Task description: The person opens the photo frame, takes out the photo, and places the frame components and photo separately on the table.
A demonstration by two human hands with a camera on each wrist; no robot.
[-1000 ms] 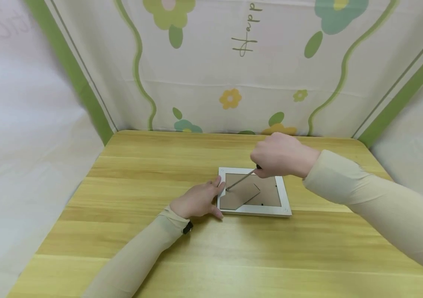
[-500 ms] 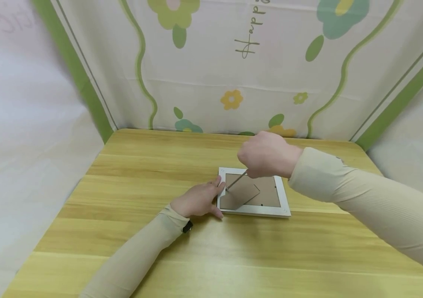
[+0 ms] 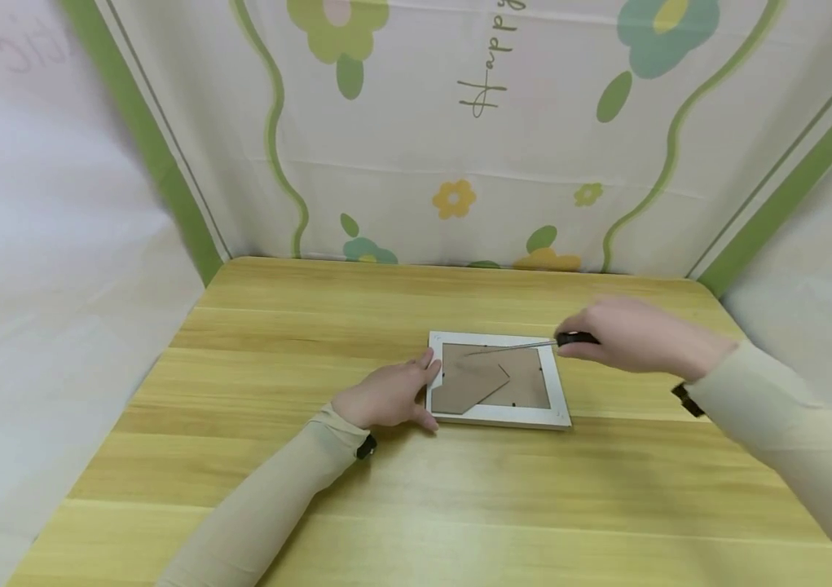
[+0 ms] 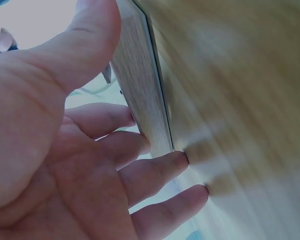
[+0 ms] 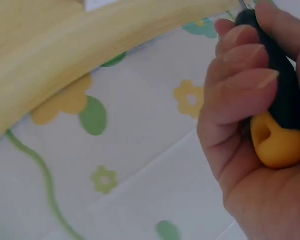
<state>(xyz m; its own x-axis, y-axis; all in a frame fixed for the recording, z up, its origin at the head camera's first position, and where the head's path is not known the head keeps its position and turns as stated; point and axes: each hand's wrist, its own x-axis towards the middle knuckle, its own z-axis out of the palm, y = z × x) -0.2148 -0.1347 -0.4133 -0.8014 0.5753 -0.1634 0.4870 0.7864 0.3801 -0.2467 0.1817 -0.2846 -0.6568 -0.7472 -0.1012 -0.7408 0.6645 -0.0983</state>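
Note:
A white picture frame (image 3: 558, 383) lies on the table with its brown backing board (image 3: 529, 379) facing up. Small black tabs sit along the board's edges, and a brown stand flap (image 3: 460, 395) lies flat over it. My left hand (image 3: 389, 395) rests against the frame's left end, thumb by the near corner; in the left wrist view its fingers are extended, some touching the frame's edge (image 4: 145, 75). My right hand (image 3: 636, 330) grips a screwdriver (image 3: 577, 337) with a dark handle and yellow butt (image 5: 280, 145). Its thin shaft points left above the backing; tip contact cannot be told.
The wooden table (image 3: 276, 342) extends around the frame. A white cloth with flowers (image 3: 454, 198) hangs upright along its far edge. White sheets (image 3: 56, 326) with green bands stand at both sides.
My right hand has moved right and toward me, lifting the screwdriver's tip off the frame's left side and lowering the shaft to a flatter angle. My left hand stays on the frame.

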